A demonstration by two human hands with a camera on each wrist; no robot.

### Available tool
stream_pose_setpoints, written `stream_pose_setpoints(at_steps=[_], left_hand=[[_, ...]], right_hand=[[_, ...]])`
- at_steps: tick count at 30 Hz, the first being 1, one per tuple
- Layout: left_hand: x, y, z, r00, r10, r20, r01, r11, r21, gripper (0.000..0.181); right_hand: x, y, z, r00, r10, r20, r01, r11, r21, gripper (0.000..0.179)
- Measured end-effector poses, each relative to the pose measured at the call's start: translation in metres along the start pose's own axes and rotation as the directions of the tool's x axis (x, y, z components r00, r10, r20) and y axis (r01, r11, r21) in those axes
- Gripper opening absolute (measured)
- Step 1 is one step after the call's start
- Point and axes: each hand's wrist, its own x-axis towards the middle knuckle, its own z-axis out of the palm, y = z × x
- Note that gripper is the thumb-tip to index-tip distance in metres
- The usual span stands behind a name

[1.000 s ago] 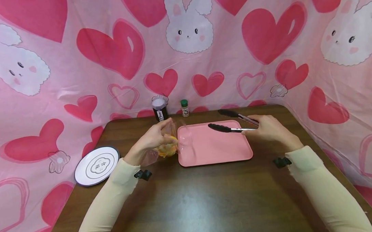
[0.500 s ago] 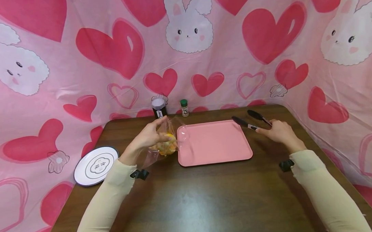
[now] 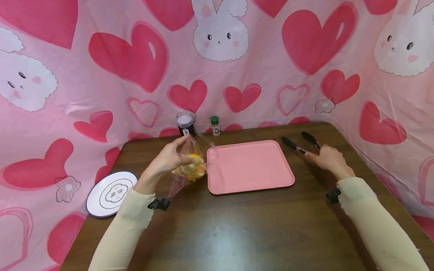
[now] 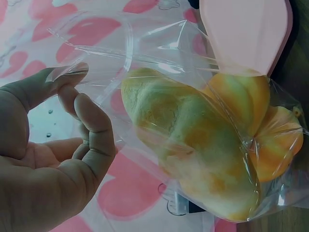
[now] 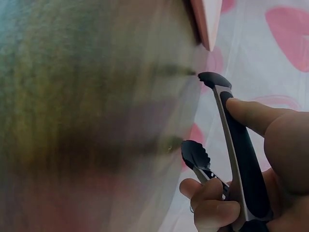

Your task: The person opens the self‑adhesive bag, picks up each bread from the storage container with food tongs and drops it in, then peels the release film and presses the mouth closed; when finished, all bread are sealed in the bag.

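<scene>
My left hand [image 3: 169, 158] pinches the edge of a clear plastic bag [image 4: 159, 41] between thumb and fingertips. Inside the bag lie several bread rolls [image 4: 193, 140], one long and twisted, others rounder and more orange. The bag hangs beside the left edge of the pink tray [image 3: 252, 166], part of it over the rim. My right hand [image 3: 330, 160] grips black and silver tongs [image 5: 241, 150] to the right of the tray. The tongs' black tips stand apart with nothing between them, at or just above the table; I cannot tell whether they touch it.
A white plate [image 3: 113, 193] with a dark rim sits at the left table edge. Behind the bag stands a dark jar [image 3: 185, 124] with a pale lid, and right of it a small green-capped shaker [image 3: 215, 126]. A pink curtain [image 3: 222, 75] encloses the brown table [image 3: 227, 231].
My right hand has carried the tongs from above the tray to the right, off its edge. My left hand has shifted slightly left with the bag of bread.
</scene>
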Motion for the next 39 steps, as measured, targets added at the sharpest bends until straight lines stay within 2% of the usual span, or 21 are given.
stream_pose_setpoints(at_steps=[3,7,14,18,21,24,28,32,36,39], left_hand=[[-0.001,-0.001,-0.002,1.000,0.004,0.000,-0.004,1.000,-0.004,0.091],[-0.002,-0.002,-0.004,1.000,-0.003,-0.006,0.003,1.000,-0.007,0.091],[-0.004,-0.002,-0.006,0.999,0.017,-0.039,-0.018,1.000,-0.022,0.092],[-0.007,0.000,-0.008,0.998,0.023,-0.051,-0.026,0.998,-0.050,0.092],[-0.008,0.003,-0.008,0.997,0.024,-0.077,-0.029,0.998,-0.057,0.091],[-0.008,0.007,-0.008,0.993,0.028,-0.115,-0.035,0.997,-0.062,0.091],[-0.008,0.015,-0.008,0.985,0.029,-0.169,-0.042,0.996,-0.077,0.091],[-0.009,0.022,-0.007,0.978,0.021,-0.207,-0.046,0.992,-0.118,0.090],[-0.008,0.029,-0.005,0.973,0.003,-0.233,-0.043,0.984,-0.170,0.092],[-0.007,0.034,-0.002,0.970,-0.004,-0.244,-0.045,0.980,-0.196,0.091]], right_hand=[[0.001,0.002,0.004,1.000,0.009,-0.001,-0.009,1.000,0.000,0.100],[0.001,0.003,0.006,1.000,-0.008,0.009,0.008,1.000,-0.024,0.090],[-0.001,0.007,0.009,0.990,0.058,0.126,-0.051,0.997,-0.060,0.075],[-0.001,0.008,0.010,0.987,0.070,0.142,-0.060,0.996,-0.068,0.075],[-0.002,0.006,0.009,0.994,0.055,0.092,-0.048,0.996,-0.075,0.080],[-0.004,-0.001,0.007,1.000,0.024,-0.017,-0.025,0.997,-0.068,0.085],[-0.007,-0.016,0.004,0.990,-0.022,-0.140,0.017,0.999,-0.040,0.084],[-0.011,-0.038,0.000,0.980,-0.083,-0.182,0.083,0.997,-0.006,0.077],[-0.019,-0.065,-0.003,0.957,-0.171,-0.235,0.187,0.981,0.047,0.065],[-0.027,-0.089,-0.003,0.922,-0.250,-0.295,0.285,0.955,0.082,0.054]])
